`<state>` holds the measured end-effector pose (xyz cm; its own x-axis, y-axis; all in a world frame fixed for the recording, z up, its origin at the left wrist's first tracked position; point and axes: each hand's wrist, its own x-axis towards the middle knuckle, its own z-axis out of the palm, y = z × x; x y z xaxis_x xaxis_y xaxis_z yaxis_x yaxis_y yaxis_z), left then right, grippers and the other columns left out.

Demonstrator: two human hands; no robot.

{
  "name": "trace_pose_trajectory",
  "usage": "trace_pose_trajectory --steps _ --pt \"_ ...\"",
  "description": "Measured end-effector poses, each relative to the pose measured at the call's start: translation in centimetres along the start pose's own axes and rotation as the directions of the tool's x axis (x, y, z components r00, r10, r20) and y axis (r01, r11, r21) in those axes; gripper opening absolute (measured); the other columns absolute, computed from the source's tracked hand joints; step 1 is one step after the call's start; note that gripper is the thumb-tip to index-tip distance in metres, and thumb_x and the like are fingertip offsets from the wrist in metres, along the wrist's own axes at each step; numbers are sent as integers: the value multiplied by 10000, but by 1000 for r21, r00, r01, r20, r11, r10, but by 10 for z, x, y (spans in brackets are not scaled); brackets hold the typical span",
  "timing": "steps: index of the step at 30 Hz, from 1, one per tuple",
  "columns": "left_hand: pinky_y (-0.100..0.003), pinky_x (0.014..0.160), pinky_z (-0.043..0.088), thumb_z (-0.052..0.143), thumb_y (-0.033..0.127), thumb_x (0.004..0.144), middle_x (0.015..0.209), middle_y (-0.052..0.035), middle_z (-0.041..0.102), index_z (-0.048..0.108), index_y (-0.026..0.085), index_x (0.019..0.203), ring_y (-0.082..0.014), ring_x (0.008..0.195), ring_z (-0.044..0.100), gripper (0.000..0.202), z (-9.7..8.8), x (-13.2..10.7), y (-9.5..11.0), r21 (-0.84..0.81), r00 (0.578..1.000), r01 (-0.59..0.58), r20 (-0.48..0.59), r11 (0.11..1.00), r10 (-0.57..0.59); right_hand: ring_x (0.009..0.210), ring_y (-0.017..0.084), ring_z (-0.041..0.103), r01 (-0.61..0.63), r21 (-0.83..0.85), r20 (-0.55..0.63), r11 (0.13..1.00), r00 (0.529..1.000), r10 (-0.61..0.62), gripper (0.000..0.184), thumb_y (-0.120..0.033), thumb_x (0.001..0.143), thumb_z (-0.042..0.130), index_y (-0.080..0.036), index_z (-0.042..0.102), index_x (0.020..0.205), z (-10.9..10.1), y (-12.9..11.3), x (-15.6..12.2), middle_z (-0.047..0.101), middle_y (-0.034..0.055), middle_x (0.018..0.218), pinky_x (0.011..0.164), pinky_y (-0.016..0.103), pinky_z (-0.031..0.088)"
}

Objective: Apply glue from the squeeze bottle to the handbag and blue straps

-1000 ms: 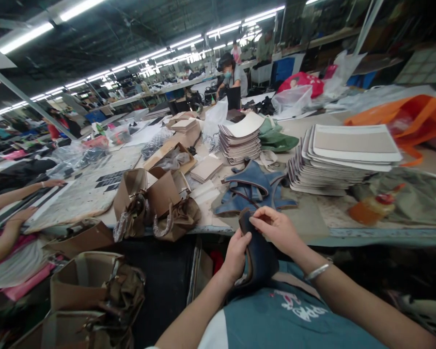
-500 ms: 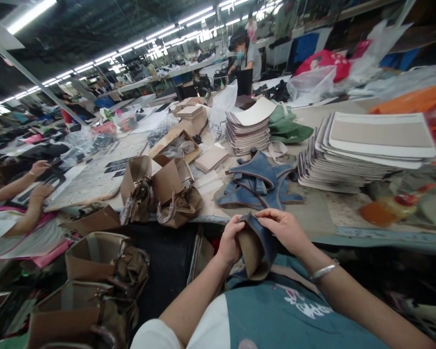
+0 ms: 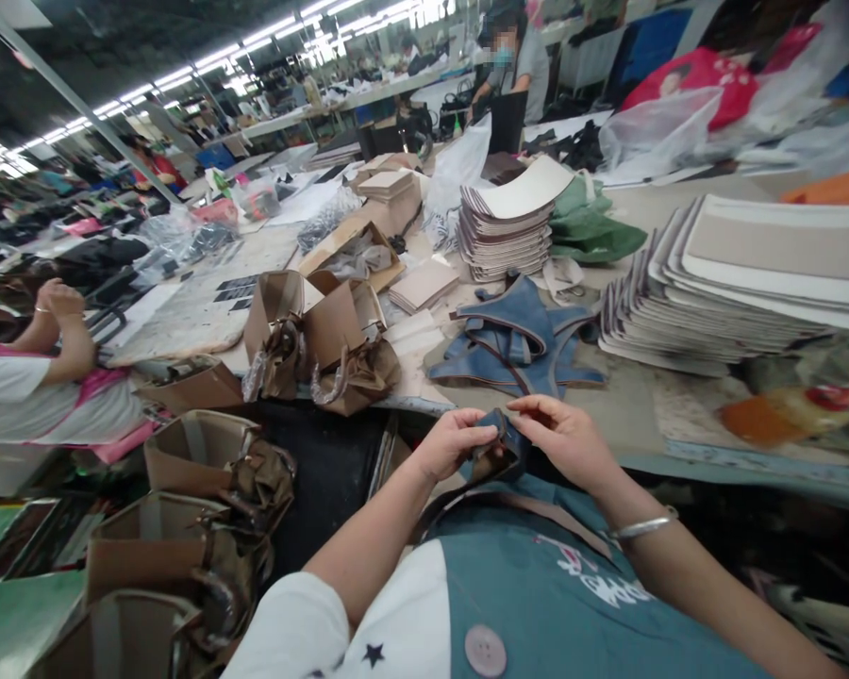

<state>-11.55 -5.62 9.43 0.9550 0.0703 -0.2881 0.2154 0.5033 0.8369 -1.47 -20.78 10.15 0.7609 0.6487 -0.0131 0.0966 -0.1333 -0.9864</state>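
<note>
My left hand (image 3: pixel 454 439) and my right hand (image 3: pixel 564 436) both pinch a folded dark blue leather piece (image 3: pixel 493 453) just above my lap, at the table's near edge. Its tan underside shows between my fingers. A silver bangle (image 3: pixel 643 524) sits on my right wrist. A pile of similar blue leather pieces (image 3: pixel 516 339) lies on the table right beyond my hands.
Stacks of grey and white boards (image 3: pixel 736 283) stand at right, another stack (image 3: pixel 509 226) behind the blue pile. Brown bags (image 3: pixel 318 349) sit at the table edge and more (image 3: pixel 205 509) lower left. A co-worker's arm (image 3: pixel 57 330) is at far left. An orange bottle (image 3: pixel 778 410) lies right.
The blue piece has been folded down smaller between my hands, and both hands have closed in on it. The camera has tilted down and left.
</note>
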Motion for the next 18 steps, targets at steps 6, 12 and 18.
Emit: trace_pose_trajectory --steps 6,12,18 --pt "-238 659 458 766 323 645 726 -49 686 638 121 836 -126 638 623 306 -4 -3 -4 -1 997 -70 -37 998 70 793 210 617 31 -25 -38 999 999 -32 309 -442 738 656 -177 670 897 -1 8 -1 679 64 868 769 367 492" --pt "-262 752 455 758 261 664 801 -34 702 687 143 862 -135 727 628 241 -8 2 -16 43 980 -169 -94 985 173 789 204 637 33 39 48 999 998 -35 311 -445 782 616 -176 665 930 1 8 -2 691 64 868 745 344 522" --pt "-284 815 435 761 279 661 850 -32 696 710 154 850 -145 786 610 232 -7 2 -21 104 973 -179 -126 978 192 806 203 617 81 6 91 997 993 -81 269 -408 771 647 -189 673 926 8 9 -2 671 59 884 748 343 506"
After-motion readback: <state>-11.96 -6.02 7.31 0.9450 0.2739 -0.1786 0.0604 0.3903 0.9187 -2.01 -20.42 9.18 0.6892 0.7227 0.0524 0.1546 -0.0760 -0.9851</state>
